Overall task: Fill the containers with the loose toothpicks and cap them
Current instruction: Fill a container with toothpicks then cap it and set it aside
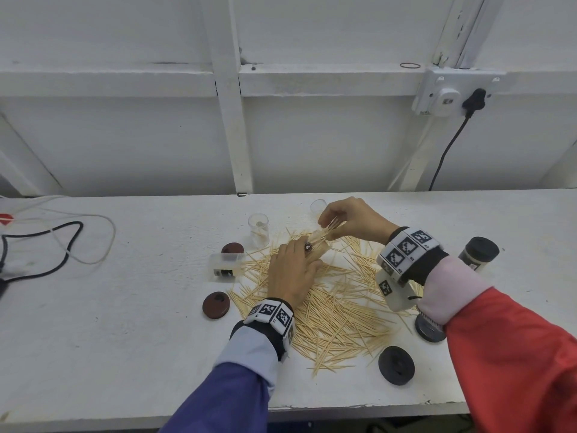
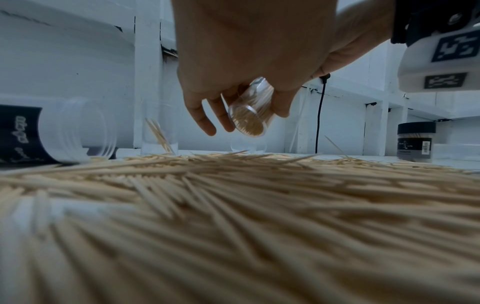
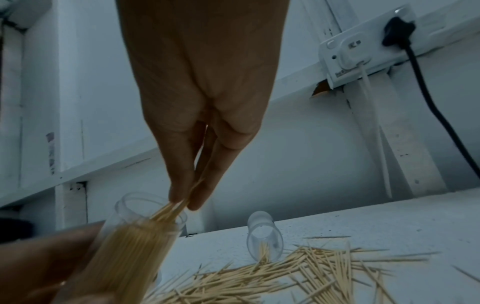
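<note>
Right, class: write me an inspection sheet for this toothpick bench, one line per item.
Surface: white bench, worn.
Job's things: loose toothpicks heaped; held container nearly full; upright clear container; one lying on its side; capped container; loose lids.
Clutter: nothing seen.
Hands: left hand holds the container; right hand pinches toothpicks into it.
Cables: black and white cables at left.
Surroundings: wall socket, plug in.

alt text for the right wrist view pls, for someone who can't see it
The right hand pinches a small bunch of toothpicks into the mouth of a clear container, already nearly full and gripped by the left hand. Behind, another clear container stands beside loose toothpicks scattered on the white table.
</note>
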